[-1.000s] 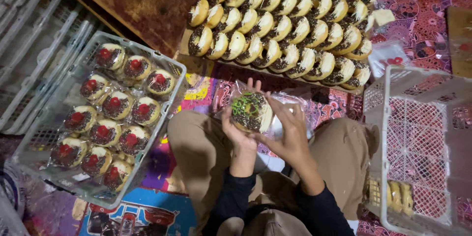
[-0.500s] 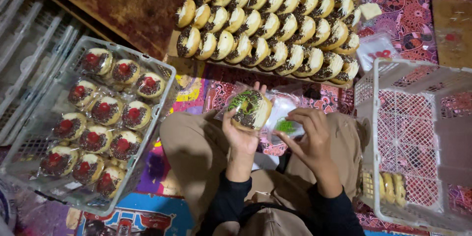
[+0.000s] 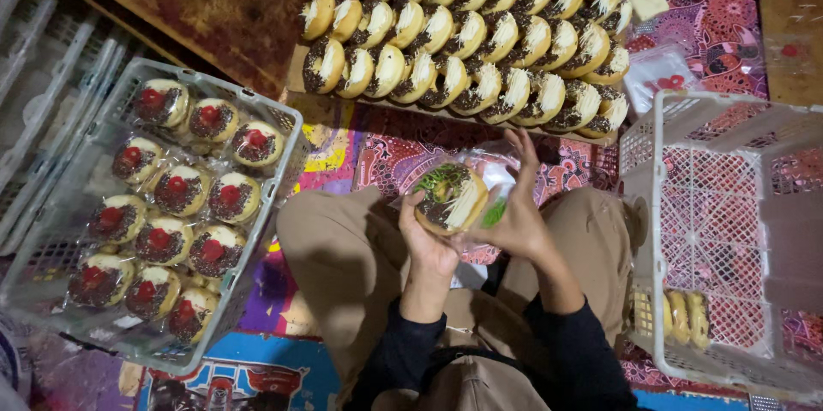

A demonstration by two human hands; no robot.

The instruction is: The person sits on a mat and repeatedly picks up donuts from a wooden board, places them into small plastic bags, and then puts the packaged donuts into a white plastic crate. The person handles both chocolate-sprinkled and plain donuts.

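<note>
Bun (image 3: 450, 197), partly hidden by crinkled clear wrapper (image 3: 493, 173), sits clasped between both hands (image 3: 426, 240), fingertips obscured.

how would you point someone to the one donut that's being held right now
Start at the person's lap, between the grey crate of wrapped donuts and the white crate. There the left hand and right hand meet around a single donut going into a clear plastic bag. It alone is lifted off any surface, unlike the rows on the board ahead.
</note>
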